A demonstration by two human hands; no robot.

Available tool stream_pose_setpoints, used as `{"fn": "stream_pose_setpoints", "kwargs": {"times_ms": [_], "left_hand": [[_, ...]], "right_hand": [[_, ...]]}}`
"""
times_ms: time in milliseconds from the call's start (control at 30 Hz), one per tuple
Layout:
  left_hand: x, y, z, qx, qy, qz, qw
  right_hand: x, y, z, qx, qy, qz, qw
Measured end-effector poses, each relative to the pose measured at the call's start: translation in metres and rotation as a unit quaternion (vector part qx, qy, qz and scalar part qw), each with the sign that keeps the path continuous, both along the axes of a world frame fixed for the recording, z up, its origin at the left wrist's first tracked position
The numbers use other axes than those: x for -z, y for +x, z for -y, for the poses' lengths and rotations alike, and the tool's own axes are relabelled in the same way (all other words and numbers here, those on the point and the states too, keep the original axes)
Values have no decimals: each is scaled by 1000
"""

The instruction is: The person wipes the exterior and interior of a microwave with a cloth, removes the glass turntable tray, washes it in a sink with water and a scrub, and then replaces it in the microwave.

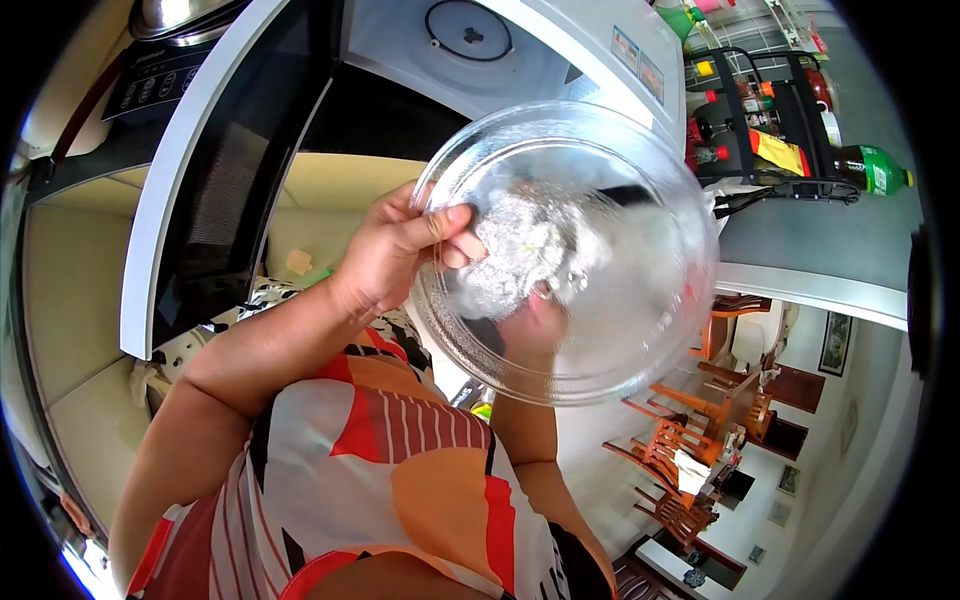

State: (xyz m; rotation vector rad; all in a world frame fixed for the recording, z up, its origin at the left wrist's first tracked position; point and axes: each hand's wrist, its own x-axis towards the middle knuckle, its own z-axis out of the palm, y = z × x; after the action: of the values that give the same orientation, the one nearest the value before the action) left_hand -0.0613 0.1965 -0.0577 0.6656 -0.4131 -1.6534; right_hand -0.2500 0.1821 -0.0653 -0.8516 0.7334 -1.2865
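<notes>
A round clear glass plate (640, 345) is held up tilted in front of my torso. My left hand (410, 245) grips its left rim, with the thumb on the near face. Seen through the glass, my right hand (535, 320) is behind the lower middle of the plate; its fingers are blurred and mostly hidden. Just above that hand, a shiny, crinkled whitish patch (540, 245) shows at the plate's centre. I cannot make out whether it is plastic, foam or glare.
A microwave (600, 45) stands open above the plate, its roller ring (468, 30) inside and its dark door (235, 150) swung left. A black rack (735, 110) with bottles is at the upper right. Wooden chairs (670, 450) and a table are farther off, lower right.
</notes>
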Motion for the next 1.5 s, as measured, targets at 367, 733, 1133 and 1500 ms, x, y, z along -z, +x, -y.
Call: {"fn": "stream_pose_setpoints", "kwargs": {"times_ms": [367, 733, 1133, 1500], "left_hand": [[1, 18, -4, 2, -21, -28, 999], [-5, 8, -6, -91, -198, 100, 971], [-31, 16, -26, -45, -153, 117, 980], [-37, 6, -27, -85, -97, 104, 986]], "right_hand": [[-49, -85, -40, 277, -108, 10, 955], [-34, 62, -17, 226, -458, -535, 673], [-96, 38, 36, 360, -386, -612, 589], [-87, 36, 28, 270, -372, -665, 588]]}}
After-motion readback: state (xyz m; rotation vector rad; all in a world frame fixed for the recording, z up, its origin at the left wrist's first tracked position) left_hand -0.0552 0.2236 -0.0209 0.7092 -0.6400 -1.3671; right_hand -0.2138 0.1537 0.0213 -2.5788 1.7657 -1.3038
